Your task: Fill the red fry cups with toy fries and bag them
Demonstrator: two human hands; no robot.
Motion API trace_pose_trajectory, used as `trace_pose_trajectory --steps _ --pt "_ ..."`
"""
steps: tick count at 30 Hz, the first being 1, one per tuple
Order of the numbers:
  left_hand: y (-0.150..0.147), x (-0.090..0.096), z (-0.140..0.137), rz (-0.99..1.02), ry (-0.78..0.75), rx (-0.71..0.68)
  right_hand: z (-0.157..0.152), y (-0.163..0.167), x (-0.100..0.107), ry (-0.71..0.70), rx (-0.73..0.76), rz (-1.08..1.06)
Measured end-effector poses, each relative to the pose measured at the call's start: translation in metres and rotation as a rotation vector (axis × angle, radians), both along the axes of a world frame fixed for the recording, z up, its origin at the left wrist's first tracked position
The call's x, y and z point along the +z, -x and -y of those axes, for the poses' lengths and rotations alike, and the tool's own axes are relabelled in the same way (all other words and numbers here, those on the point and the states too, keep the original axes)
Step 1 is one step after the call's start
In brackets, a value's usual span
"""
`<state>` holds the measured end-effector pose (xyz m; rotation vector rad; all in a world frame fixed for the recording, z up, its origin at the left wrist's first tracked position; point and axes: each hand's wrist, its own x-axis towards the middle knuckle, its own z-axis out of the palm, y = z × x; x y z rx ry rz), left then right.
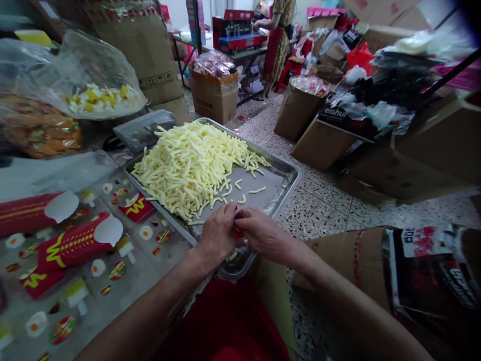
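Over the near edge of a metal tray (280, 200), my left hand (218, 231) and my right hand (259, 234) meet with fingers closed together. Between them shows a small red thing (238, 231), mostly covered by the fingers, so its kind cannot be made out. A big heap of pale yellow fry-shaped sticks (191, 165) fills the tray's far left part. A few loose sticks (257, 190) lie apart from it on the tray's bare metal. To the left, red fry boxes (77, 243) with yellow markings lie flat, and a smaller red packet (136, 206) touches the tray's side.
A clear sheet with printed food pictures (124, 286) covers the left surface. Behind it stand clear bags of yellow and white pieces (101, 98) and brown pieces (37, 125). Cardboard boxes (214, 95) stand on the speckled floor. Another person (278, 40) stands by a red and blue machine (238, 32).
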<state>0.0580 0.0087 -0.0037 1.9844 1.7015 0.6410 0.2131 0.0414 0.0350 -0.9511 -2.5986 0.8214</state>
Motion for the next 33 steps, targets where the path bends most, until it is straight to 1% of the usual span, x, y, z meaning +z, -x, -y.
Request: trace_pose_trajectory --steps 1,2,3,4,5,6,7,8,9,10,12,14,15,16,18,19,20,21,22,23,24,26,27,28,30,31,33 --pt "0.004 0.000 -0.001 0.039 -0.020 0.015 -0.009 -0.007 0.002 0.065 -0.009 -0.057" --pt "0.008 0.001 -0.002 0.079 -0.029 0.034 -0.022 -0.015 0.004 0.097 -0.057 -0.085" --pt "0.014 0.003 -0.003 0.122 -0.027 0.053 -0.037 -0.023 0.005 0.079 -0.144 -0.072" --pt "0.020 0.005 -0.004 0.163 -0.013 0.066 -0.053 -0.030 0.005 0.001 -0.247 -0.010" --pt "0.026 0.008 -0.004 0.195 0.009 0.067 -0.069 -0.037 0.003 -0.099 -0.310 0.085" --pt "0.033 0.011 -0.003 0.210 0.033 0.063 -0.083 -0.041 0.001 -0.195 -0.334 0.192" --pt "0.038 0.014 -0.001 0.203 0.051 0.057 -0.095 -0.043 -0.002 -0.261 -0.328 0.294" --pt "0.043 0.017 0.002 0.175 0.059 0.047 -0.102 -0.043 -0.004 -0.290 -0.309 0.375" --pt "0.045 0.019 0.006 0.133 0.061 0.037 -0.105 -0.040 -0.007 -0.285 -0.310 0.418" --pt "0.046 0.020 0.010 0.081 0.061 0.036 -0.102 -0.035 -0.009 -0.248 -0.342 0.413" --pt "0.040 0.022 0.018 -0.034 0.059 0.052 -0.083 -0.021 -0.013 -0.080 -0.442 0.268" --pt "0.030 0.020 0.021 -0.136 0.049 0.080 -0.050 -0.002 -0.015 0.136 -0.495 0.058" --pt "0.024 0.018 0.022 -0.170 0.037 0.089 -0.031 0.007 -0.015 0.209 -0.490 -0.014" --pt "0.020 0.015 0.021 -0.186 0.020 0.085 -0.014 0.014 -0.015 0.222 -0.477 -0.043" --pt "0.016 0.008 0.019 -0.167 0.000 0.055 0.010 0.023 -0.013 0.162 -0.383 -0.059" --pt "0.017 0.005 0.019 -0.138 -0.004 0.034 0.014 0.023 -0.011 0.154 -0.306 -0.073" --pt "0.020 0.003 0.018 -0.101 -0.006 0.017 0.013 0.021 -0.008 0.186 -0.225 -0.102" --pt "0.026 0.001 0.018 -0.059 -0.007 0.008 0.006 0.016 -0.005 0.243 -0.169 -0.138" --pt "0.032 0.001 0.018 -0.015 -0.008 0.011 -0.006 0.011 -0.002 0.296 -0.161 -0.162" --pt "0.040 0.002 0.018 0.029 -0.010 0.023 -0.021 0.005 0.000 0.311 -0.203 -0.162" --pt "0.048 0.003 0.018 0.067 -0.018 0.041 -0.039 0.001 0.002 0.273 -0.286 -0.133" --pt "0.061 0.008 0.020 0.119 -0.042 0.083 -0.076 -0.001 -0.001 0.050 -0.440 0.008" --pt "0.067 0.011 0.022 0.131 -0.056 0.098 -0.092 0.001 -0.004 -0.063 -0.478 0.097" --pt "0.072 0.014 0.024 0.136 -0.069 0.106 -0.105 0.005 -0.008 -0.141 -0.482 0.180" --pt "0.079 0.018 0.029 0.137 -0.089 0.114 -0.124 0.015 -0.018 -0.198 -0.477 0.305" --pt "0.082 0.019 0.032 0.133 -0.095 0.119 -0.128 0.018 -0.022 -0.190 -0.484 0.333" --pt "0.088 0.020 0.036 0.120 -0.101 0.133 -0.131 0.021 -0.028 -0.135 -0.498 0.287"
